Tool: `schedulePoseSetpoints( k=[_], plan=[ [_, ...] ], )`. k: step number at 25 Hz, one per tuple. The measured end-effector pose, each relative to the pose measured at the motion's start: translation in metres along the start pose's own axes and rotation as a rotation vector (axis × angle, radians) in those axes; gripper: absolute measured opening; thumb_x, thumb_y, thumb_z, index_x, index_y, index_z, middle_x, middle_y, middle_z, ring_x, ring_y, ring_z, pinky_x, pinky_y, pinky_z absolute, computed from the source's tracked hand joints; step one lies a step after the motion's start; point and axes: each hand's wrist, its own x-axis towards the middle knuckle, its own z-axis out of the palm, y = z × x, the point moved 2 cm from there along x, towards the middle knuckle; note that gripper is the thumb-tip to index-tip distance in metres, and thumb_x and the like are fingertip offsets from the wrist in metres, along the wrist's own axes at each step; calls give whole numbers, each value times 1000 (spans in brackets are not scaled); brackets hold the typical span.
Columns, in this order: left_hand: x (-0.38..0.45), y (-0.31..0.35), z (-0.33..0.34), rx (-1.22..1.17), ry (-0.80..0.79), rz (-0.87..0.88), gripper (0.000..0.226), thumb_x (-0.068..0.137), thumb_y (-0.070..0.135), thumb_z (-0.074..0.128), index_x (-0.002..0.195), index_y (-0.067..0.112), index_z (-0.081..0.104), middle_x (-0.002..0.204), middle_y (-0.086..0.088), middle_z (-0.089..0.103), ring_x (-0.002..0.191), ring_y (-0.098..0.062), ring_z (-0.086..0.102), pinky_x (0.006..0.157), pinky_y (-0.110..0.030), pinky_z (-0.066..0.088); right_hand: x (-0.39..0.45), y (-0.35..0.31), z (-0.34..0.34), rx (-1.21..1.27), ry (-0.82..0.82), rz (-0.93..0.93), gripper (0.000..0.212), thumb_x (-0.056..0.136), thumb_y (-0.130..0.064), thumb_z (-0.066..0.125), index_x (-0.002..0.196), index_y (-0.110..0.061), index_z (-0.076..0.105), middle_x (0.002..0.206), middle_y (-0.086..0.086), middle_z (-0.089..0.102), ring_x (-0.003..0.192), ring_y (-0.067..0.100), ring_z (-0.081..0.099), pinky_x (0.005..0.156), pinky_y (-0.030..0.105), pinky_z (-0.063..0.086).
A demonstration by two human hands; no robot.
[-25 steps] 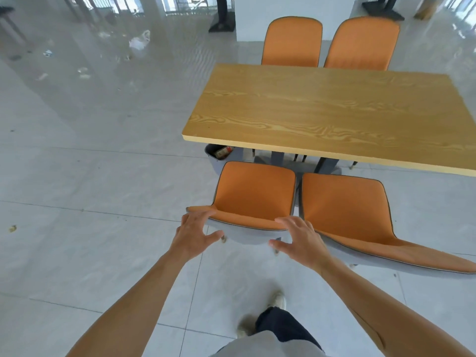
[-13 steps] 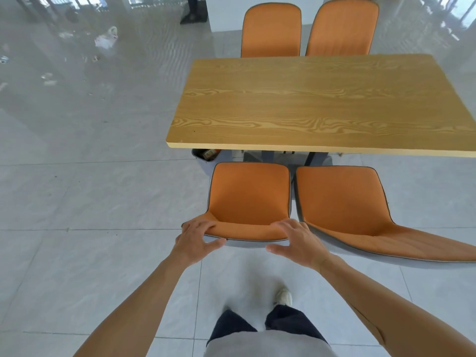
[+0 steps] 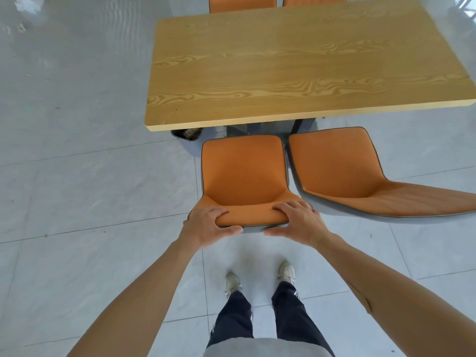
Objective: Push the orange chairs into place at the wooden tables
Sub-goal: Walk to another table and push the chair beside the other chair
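Orange padded chair (image 3: 244,173), just ahead of both hands, sits short of the tabletop (image 3: 296,65); left hand (image 3: 206,226) and right hand (image 3: 300,222) clamp its stiff backrest top, likely the best hold for sliding it.

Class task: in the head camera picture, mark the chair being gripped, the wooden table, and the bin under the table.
Gripped chair (image 3: 244,171): head view, middle of its seat.
Wooden table (image 3: 296,63): head view, bare tabletop.
Bin (image 3: 186,134): head view, visible rim.

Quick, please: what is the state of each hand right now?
Left hand: closed on the top edge of the near orange chair backrest.
Right hand: closed on the same backrest edge, at its other corner.
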Motion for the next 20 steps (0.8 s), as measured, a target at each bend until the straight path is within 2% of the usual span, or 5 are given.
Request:
schedulePoseSetpoints(
  k=[5, 8, 10, 16, 20],
  plan=[
    [-2, 1, 9, 78, 154, 19, 91, 58, 100, 33, 123, 42, 57, 128, 15, 60, 118, -13, 51, 93, -47, 48, 6, 0, -1, -53, -13, -32, 89, 53, -98, 42, 127, -48, 49, 132, -21, 53, 129, 16, 39, 99, 52, 36],
    [-3, 6, 18, 94, 198, 1, 90, 58, 101, 31, 117, 40, 62, 120, 15, 64, 112, -12, 54, 89, -43, 49, 2, 9, -3, -98, 28, -55, 85, 57, -97, 40, 122, -44, 56, 119, -19, 63, 122, 15, 48, 97, 50, 39],
    [-6, 14, 24, 64, 227, -20, 89, 56, 101, 31, 113, 41, 64, 116, 17, 64, 111, -11, 54, 89, -46, 47, -2, 16, -5, -77, 61, -59, 83, 57, -97, 39, 116, -42, 61, 110, -18, 67, 115, 14, 52, 96, 47, 41],
    [-11, 22, 32, 28, 220, -30, 86, 56, 100, 34, 110, 41, 65, 113, 17, 64, 107, -9, 54, 91, -47, 43, -11, 24, -5, -36, 97, -53, 86, 52, -100, 33, 101, -39, 67, 93, -17, 70, 99, 13, 58, 93, 46, 42],
    [-19, 29, 43, 39, 210, -25, 82, 58, 98, 37, 111, 41, 64, 115, 17, 64, 111, -11, 53, 94, -51, 42, -23, 33, 1, -32, 109, -38, 85, 52, -100, 34, 104, -41, 67, 97, -17, 69, 104, 13, 55, 95, 45, 40]
  ],
)
